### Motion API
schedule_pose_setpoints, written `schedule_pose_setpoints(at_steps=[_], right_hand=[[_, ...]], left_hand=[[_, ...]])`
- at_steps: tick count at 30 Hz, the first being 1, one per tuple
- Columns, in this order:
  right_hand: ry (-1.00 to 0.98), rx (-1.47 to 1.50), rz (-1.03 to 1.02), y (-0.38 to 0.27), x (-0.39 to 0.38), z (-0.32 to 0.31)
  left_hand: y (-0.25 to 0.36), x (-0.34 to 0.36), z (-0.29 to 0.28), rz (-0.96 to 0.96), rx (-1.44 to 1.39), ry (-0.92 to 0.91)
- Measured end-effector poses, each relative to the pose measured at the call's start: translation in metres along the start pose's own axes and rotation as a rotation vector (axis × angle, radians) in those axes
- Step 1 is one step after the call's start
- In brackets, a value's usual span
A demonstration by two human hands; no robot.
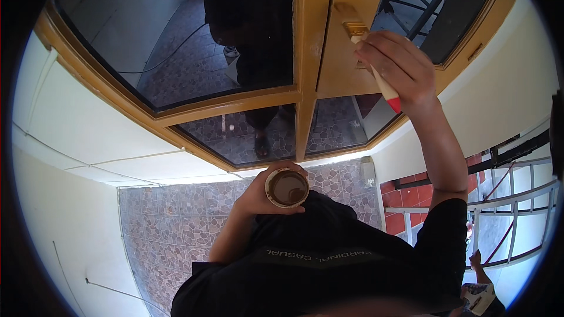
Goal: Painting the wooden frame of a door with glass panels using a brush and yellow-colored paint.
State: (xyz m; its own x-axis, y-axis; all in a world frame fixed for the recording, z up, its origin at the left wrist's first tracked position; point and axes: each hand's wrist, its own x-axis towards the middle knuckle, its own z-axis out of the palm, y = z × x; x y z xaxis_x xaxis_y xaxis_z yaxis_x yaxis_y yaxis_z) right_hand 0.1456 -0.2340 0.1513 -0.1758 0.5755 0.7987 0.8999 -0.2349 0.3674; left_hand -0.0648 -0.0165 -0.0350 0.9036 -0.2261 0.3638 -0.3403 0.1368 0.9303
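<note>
My right hand (402, 70) is closed round the pale wooden handle of a paintbrush (382, 85), whose end is red. Its bristles touch or sit very close to the yellow-brown wooden panel (343, 53) of the window frame, at the upper middle. Low in front of my body, my left hand (258, 194) wraps round a small round cup of brown paint (288, 188). Paint smears mark the cup's rim, and the liquid's surface is glossy. The brush and the cup are well apart.
Dark glass panes (235, 41) reflect a figure and a ladder. Below is a patterned tile floor (170, 229). Pale walls (70, 158) flank the frame. A metal railing (511, 199) stands at the right, with another person's arm (479, 264) near it.
</note>
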Motion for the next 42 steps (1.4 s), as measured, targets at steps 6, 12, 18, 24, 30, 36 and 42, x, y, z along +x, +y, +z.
schedule_pose_setpoints(at_steps=[6,12,18,24,30,36,42], right_hand=[[-0.09,-0.085,-0.031,-0.017,-0.028,0.014],[-0.081,0.062,0.126,-0.053,-0.077,0.023],[0.14,-0.094,0.177,-0.045,-0.06,0.007],[0.263,-0.274,0.004,-0.006,-0.029,-0.002],[-0.057,-0.133,0.05,-0.038,-0.078,0.016],[-0.077,-0.093,0.072,-0.054,-0.092,0.013],[-0.039,-0.108,0.096,-0.047,-0.075,0.026]], left_hand=[[0.003,0.0,-0.007,-0.004,0.009,-0.01],[-0.001,0.006,-0.008,-0.048,0.044,-0.049],[-0.005,0.017,-0.014,-0.026,-0.06,-0.124],[-0.002,0.029,-0.022,-0.054,-0.049,-0.226],[-0.003,0.022,-0.034,-0.069,-0.04,-0.272],[-0.008,0.027,-0.039,-0.102,-0.049,-0.267],[-0.008,0.039,-0.027,-0.049,-0.087,-0.295]])
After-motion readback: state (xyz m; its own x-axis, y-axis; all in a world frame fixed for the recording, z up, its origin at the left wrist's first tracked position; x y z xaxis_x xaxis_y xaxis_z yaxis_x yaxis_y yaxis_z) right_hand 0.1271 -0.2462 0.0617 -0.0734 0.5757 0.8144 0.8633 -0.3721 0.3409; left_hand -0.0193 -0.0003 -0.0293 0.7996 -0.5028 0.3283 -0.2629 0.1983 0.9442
